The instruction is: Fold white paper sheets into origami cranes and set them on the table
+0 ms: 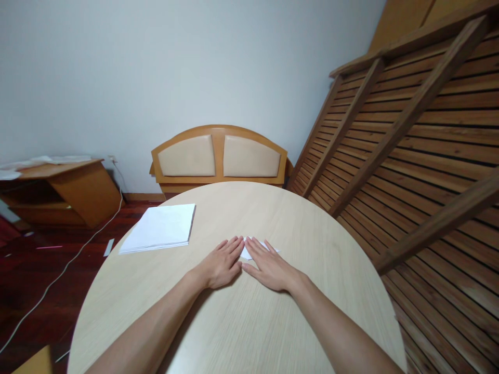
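My left hand (223, 264) and my right hand (268, 266) lie flat side by side on a round light-wood table (312, 244), fingers stretched out and pointing away from me. Both press on a small folded white paper (247, 253), which is mostly hidden under them; only its middle and a right corner show. A stack of white paper sheets (159, 227) lies to the far left on the table, apart from both hands.
Behind the table stands a padded wooden headboard (219, 156) against the white wall. A slatted wooden bed frame (413, 135) leans at the right. A low wooden cabinet (58, 189) and a white cable (62, 270) are on the dark floor at left.
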`<state>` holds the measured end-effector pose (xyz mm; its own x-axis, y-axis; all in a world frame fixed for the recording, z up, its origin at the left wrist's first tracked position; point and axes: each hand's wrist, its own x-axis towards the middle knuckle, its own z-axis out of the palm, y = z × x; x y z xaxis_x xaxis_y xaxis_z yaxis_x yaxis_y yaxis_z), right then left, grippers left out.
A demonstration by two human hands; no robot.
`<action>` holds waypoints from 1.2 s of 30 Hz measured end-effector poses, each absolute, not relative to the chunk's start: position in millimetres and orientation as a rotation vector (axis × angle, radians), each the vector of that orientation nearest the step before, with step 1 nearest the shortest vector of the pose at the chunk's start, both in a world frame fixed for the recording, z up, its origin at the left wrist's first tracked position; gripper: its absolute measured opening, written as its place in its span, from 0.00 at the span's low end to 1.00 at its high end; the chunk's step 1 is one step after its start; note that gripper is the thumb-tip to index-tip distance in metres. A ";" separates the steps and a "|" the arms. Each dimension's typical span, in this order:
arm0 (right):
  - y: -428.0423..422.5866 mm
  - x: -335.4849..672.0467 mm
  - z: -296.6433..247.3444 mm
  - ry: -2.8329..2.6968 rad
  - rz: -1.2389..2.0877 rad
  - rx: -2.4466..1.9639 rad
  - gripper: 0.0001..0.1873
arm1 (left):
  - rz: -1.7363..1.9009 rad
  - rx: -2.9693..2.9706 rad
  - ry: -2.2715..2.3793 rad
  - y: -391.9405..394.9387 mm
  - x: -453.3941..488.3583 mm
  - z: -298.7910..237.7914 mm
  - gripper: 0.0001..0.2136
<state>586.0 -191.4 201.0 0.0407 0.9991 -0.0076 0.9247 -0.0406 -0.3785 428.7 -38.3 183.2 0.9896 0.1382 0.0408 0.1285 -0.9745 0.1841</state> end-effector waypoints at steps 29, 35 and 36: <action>-191.2 584.9 203.8 -2.003 0.421 -2.012 0.40 | 0.102 2.963 0.244 -40.1 429.1 184.4 0.29; -190.4 586.0 198.7 -1.920 0.332 -2.025 0.41 | 0.156 2.941 0.153 -41.1 427.8 187.6 0.29; -189.6 586.5 197.6 -1.904 0.309 -2.028 0.41 | 0.164 2.936 0.147 -40.9 427.9 187.7 0.30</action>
<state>586.5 -189.6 197.6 0.0775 0.9943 0.0734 0.9200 -0.0430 -0.3895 427.9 -40.9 187.7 0.9889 0.1096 0.1001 0.0878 -0.9756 0.2012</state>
